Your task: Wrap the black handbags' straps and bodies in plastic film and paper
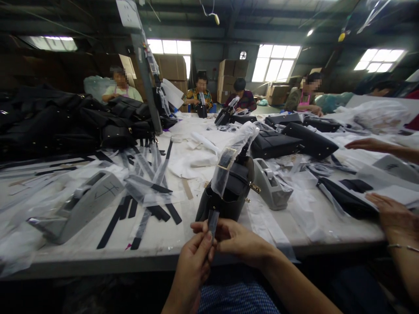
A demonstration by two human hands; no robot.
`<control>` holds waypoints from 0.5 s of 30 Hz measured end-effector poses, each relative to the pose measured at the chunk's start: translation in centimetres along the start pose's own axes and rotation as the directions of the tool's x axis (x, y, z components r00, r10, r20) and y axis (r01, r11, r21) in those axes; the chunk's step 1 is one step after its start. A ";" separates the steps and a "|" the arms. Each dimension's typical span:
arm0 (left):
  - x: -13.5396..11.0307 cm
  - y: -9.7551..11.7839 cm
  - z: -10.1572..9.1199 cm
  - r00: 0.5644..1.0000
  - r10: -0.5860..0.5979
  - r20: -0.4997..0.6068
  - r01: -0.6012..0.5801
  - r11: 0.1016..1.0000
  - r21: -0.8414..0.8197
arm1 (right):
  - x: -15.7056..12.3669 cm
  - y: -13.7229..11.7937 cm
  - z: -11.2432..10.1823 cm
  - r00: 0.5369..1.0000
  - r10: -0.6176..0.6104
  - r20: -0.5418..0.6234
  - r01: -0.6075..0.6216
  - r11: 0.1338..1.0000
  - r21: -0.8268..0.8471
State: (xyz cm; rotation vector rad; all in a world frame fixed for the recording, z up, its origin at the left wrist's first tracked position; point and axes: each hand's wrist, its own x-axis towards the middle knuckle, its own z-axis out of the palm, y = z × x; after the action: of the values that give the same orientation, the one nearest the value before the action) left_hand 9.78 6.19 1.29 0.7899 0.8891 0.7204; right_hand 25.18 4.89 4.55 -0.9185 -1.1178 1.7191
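Left hand (193, 259) and right hand (240, 244) pinch wrapped strap (212, 219) before black handbag (231, 194)

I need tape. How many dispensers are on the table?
2: left dispenser beside the loose straps, middle dispenser just right of the bag. A grey shape at far right may be a third.

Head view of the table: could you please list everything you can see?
handbag: one, black, upright near table edge
sleeved strap: one, black in clear plastic, between both hands
tape dispensers: two, grey, either side of handbag
loose straps: many, black, left of handbag
bag pile: one, black, far left
co-worker's hands: two, right edge
seated people: at least four, far end
table: white
left hand: pinching sleeved strap
right hand: pinching sleeved strap
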 end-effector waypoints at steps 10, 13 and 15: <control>0.0 -0.7 0.2 0.989 0.135 -0.067 -0.126 0.984 0.125 | 0.8 1.5 1.7 0.942 -0.156 -0.297 0.110 0.980 -0.166; 0.3 -1.2 0.0 0.994 0.112 0.000 -0.111 0.983 0.147 | 0.0 1.4 1.1 0.946 -0.180 -0.269 0.101 0.954 -0.281; 0.5 -1.3 -0.3 0.989 0.144 0.010 -0.143 0.969 0.203 | -0.9 0.9 0.4 0.938 -0.208 -0.275 0.092 0.919 -0.383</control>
State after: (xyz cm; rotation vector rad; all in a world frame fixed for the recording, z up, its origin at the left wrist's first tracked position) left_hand 9.96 6.03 -0.09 1.0439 0.9265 0.7663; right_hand 24.88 3.74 3.95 -1.2484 -1.2771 1.2044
